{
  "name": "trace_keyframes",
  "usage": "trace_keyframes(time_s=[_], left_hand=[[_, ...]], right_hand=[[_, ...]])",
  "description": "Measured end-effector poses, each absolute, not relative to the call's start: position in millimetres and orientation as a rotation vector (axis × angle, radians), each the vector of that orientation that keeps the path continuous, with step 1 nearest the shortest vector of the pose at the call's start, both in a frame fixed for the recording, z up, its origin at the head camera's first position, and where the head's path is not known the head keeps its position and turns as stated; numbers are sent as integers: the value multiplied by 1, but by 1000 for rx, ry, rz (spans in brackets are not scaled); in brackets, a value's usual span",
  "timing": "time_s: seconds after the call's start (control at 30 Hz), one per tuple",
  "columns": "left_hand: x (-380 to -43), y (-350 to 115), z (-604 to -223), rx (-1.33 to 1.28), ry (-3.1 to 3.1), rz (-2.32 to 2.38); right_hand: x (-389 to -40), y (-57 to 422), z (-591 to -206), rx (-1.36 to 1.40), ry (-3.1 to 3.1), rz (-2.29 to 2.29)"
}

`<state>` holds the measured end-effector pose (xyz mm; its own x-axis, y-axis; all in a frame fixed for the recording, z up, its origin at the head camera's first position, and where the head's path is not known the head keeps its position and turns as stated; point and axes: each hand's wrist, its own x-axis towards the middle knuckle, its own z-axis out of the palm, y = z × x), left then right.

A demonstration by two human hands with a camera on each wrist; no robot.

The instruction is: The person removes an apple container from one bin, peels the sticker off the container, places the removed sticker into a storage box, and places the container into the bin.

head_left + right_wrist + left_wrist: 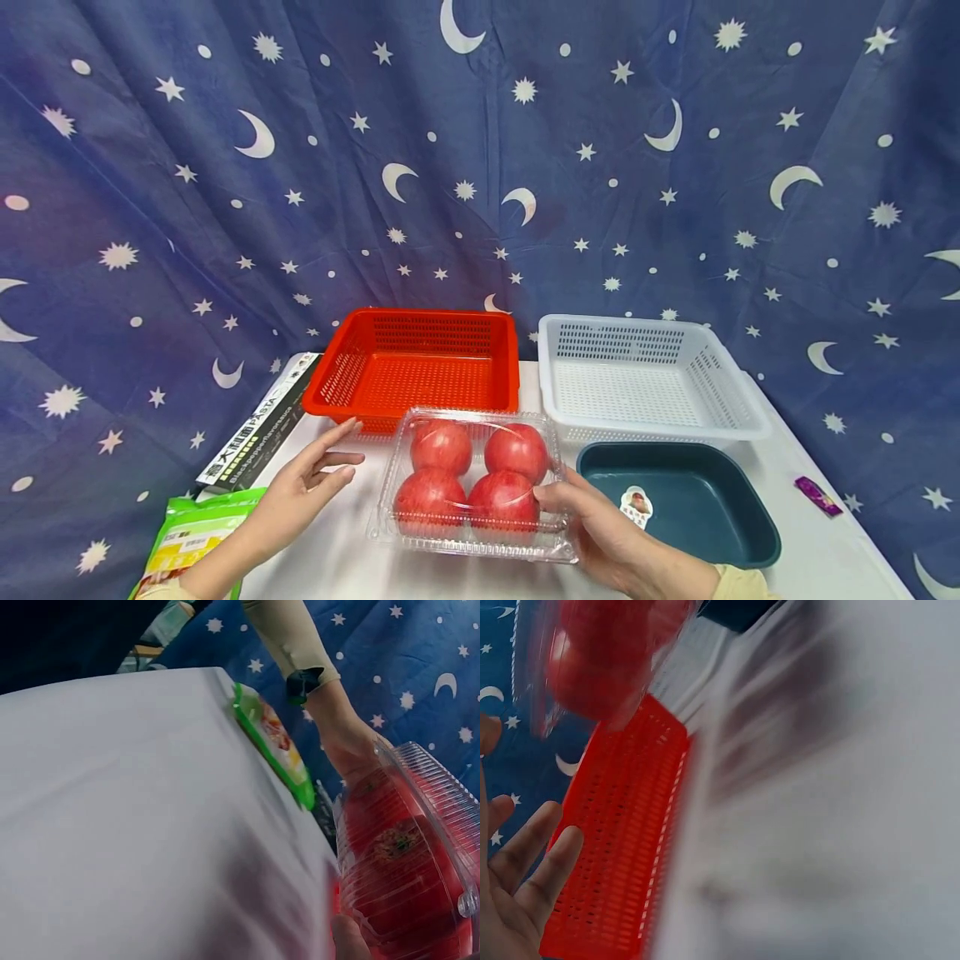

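A clear plastic clamshell box point(480, 546) with several red apples point(441, 448) in it hangs above the near middle of the white table. My right hand point(611, 533) grips the box by its right side, thumb over the lid; in the right wrist view only a fingertip point(349, 937) of it shows under the box. Left of the box, my left hand point(303, 492) is held in the air with its fingers spread and nothing in them. A gap separates it from the box in the head view.
Behind the box stand a red basket point(420, 367) and a white basket point(630, 392). A dark teal basin point(697, 500) with a sticker sits at right, near a small purple packet point(817, 497). At left lie a black-and-white pasta box point(258, 425) and a green-edged bag point(195, 533).
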<state>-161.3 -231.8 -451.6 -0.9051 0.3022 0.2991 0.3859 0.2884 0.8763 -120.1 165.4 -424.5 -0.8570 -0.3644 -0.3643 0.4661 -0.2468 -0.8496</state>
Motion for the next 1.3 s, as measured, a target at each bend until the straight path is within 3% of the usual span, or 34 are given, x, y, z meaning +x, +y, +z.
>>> trace_keyframes(time_s=[0.63,1.3], left_hand=[[-213,-269,-435,-437,-2485,-1151],[-247,-287,-466,-358,-2558,-1340]], right_hand=[[-144,185,-391,182,1568,-2186],[-166,197,-390,180,1651,-2206]])
